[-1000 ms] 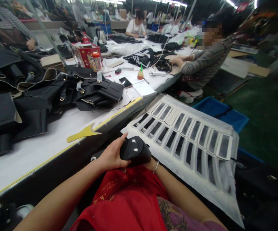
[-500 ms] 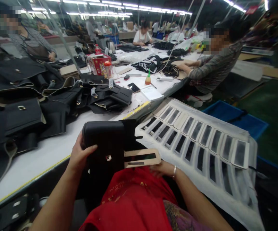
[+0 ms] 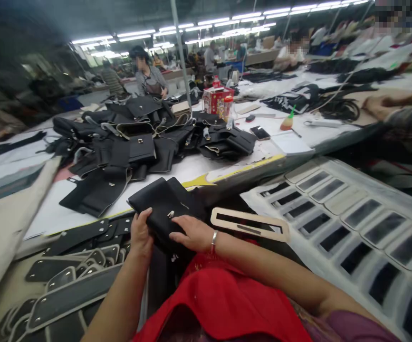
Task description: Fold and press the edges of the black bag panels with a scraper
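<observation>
I have the black bag [image 3: 165, 202] in front of me, held at a slant above my red apron [image 3: 209, 304], its upper end overlapping the near edge of the table [image 3: 51, 213] in my view. My left grip [image 3: 142, 232] is closed on the bag's near left edge, thumb laid over the face and the fingers mostly hidden. My right grip [image 3: 193, 232] lies on the face from the other side, its fingertips just beside the metal clasp [image 3: 170, 214] and the thumb a little apart from them; whether it pinches anything I cannot tell. So the bag sits between my two grips and reaches forward past both.

Just beyond my right wrist is a pale-edged strip [image 3: 223, 216] with a dark slot; I can't make out whether it joins the bag. Further right lies a white sheet [image 3: 263, 202] bearing rows of dark panels. Near my left forearm are stacked grey panels [image 3: 77, 289] with light borders. Ahead, on the table, a yellow notched piece [image 3: 198, 181] lies near the heap of black bags [image 3: 143, 149].
</observation>
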`<state>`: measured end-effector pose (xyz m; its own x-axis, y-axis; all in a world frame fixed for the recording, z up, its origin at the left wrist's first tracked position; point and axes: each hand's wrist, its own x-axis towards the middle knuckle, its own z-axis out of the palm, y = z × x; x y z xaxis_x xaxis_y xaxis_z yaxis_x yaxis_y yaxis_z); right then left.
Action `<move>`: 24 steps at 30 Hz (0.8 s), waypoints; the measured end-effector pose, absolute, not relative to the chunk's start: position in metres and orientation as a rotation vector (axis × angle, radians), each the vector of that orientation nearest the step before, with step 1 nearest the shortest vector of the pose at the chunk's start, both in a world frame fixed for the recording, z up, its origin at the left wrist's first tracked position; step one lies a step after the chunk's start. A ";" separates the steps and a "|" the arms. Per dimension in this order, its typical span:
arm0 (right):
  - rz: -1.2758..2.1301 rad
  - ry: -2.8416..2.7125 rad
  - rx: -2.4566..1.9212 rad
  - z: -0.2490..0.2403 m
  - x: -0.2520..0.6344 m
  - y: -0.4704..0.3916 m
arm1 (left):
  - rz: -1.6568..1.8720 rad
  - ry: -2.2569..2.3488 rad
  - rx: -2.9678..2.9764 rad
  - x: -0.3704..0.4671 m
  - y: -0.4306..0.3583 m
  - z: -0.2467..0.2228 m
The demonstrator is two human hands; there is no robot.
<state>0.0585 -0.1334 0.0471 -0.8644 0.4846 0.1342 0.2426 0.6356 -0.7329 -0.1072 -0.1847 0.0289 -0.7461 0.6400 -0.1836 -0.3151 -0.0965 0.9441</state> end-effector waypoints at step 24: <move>1.818 -1.743 -0.814 0.017 0.147 -0.150 | 1.530 1.328 0.641 0.006 -0.229 0.025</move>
<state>0.1469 -0.1496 0.0166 -0.7021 0.7072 -0.0840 0.0542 -0.0645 -0.9964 0.0059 -0.2287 0.0246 -0.3871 0.9002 -0.1995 -0.3246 0.0695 0.9433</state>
